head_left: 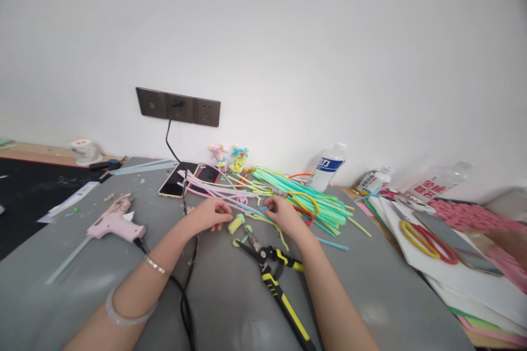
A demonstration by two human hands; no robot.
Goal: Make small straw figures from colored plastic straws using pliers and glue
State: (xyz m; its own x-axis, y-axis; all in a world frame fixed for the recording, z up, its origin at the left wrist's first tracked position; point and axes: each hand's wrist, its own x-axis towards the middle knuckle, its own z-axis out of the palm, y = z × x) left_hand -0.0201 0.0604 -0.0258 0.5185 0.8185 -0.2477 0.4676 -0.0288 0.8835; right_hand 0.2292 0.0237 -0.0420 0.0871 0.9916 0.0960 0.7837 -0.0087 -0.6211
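My left hand (209,214) is closed, fingers curled together just left of a small yellow fuzzy piece (236,224); anything between its fingertips is hidden. My right hand (282,214) pinches a light-blue pipe cleaner (264,209) near the loose stems. Below the hands lie black-and-yellow pliers (273,263), jaws spread and pointing at a small green bent piece (247,233). Green pipe cleaners (304,197) are piled behind my right hand. Pink pipe cleaners (214,189) spread behind my left hand.
A pink glue gun (117,220) lies at left, its black cable (187,299) running across the grey table. Phones (178,180), two small fuzzy figures (239,159) and a bottle (327,167) stand or lie near the wall. Scissors (428,241) rest on paper at right.
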